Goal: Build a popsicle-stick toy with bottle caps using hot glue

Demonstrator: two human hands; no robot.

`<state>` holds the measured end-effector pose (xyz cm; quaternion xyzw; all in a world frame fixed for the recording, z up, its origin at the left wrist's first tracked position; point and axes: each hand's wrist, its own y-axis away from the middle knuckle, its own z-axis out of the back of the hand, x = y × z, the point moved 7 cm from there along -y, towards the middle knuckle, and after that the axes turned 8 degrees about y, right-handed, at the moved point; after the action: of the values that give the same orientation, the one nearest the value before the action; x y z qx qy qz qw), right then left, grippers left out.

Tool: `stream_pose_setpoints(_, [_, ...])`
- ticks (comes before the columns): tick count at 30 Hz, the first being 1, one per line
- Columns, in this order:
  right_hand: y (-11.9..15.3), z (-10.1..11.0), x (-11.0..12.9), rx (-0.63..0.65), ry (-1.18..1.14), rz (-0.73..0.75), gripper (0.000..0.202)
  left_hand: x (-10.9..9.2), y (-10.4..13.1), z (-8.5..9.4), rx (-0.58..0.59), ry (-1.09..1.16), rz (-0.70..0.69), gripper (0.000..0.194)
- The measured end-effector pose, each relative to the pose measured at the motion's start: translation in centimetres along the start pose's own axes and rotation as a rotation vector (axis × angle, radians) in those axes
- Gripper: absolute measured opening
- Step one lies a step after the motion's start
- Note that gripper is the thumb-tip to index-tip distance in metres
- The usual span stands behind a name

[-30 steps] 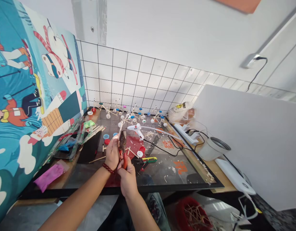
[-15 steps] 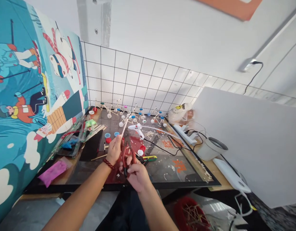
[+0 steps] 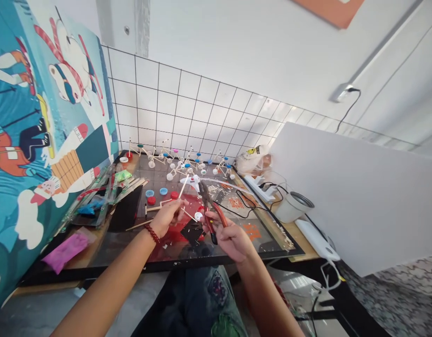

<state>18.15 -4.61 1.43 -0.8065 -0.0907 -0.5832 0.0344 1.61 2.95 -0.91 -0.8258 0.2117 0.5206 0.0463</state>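
Observation:
My left hand (image 3: 166, 217), with a beaded bracelet at the wrist, is closed on a thin wooden stick (image 3: 183, 187) that points up and away. My right hand (image 3: 233, 238) is wrapped round the red handles of a pair of pliers (image 3: 206, 194), whose jaws point forward and are apart from the stick. Behind both hands lies a white glue gun (image 3: 191, 181) with a clear glue stick in its back. Close to my left hand are a red bottle cap (image 3: 151, 201) and a light blue cap (image 3: 149, 193). A white cap (image 3: 198, 216) sits between the hands.
Several small stick-and-cap models (image 3: 188, 164) stand along the back by a wire grid (image 3: 170, 93). Left lie a pink packet (image 3: 67, 252) and loose sticks (image 3: 133, 188). Right are a power strip (image 3: 260, 188), black cord (image 3: 237, 213) and grey pot (image 3: 293, 206). Wood scraps litter the tabletop.
My right hand has swung the pliers to the right, away from my left hand. The stick is still in my left hand. The view has shifted a little to the right.

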Motion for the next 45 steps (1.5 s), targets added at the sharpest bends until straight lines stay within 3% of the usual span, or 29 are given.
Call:
stream_pose_setpoints(5, [0.9, 1.5, 0.7, -0.046, 0.053, 0.004, 0.057, 1.7, 0.2, -1.1, 0.171, 0.082, 0.213, 0.029])
stream_pose_setpoints(10, [2.1, 5.1, 1.2, -0.253, 0.430, -0.008, 0.048, 1.3, -0.1, -0.6, 0.144, 0.155, 0.215, 0.020])
stream_pose_setpoints(14, [3.0, 6.4, 1.1, -0.241, 0.441, -0.050, 0.046, 1.4, -0.4, -0.4, 0.113, 0.223, 0.250, 0.019])
stream_pose_setpoints(24, [2.2, 3.7, 0.4, 0.037, 0.200, -0.099, 0.053, 2.6, 0.6, -1.0, 0.268, 0.136, 0.403, 0.029])
stream_pose_setpoints(45, [1.9, 2.2, -0.6, -0.039, 0.457, -0.130, 0.049, 3.1, 1.4, -2.1, 0.359, 0.010, 0.440, 0.040])
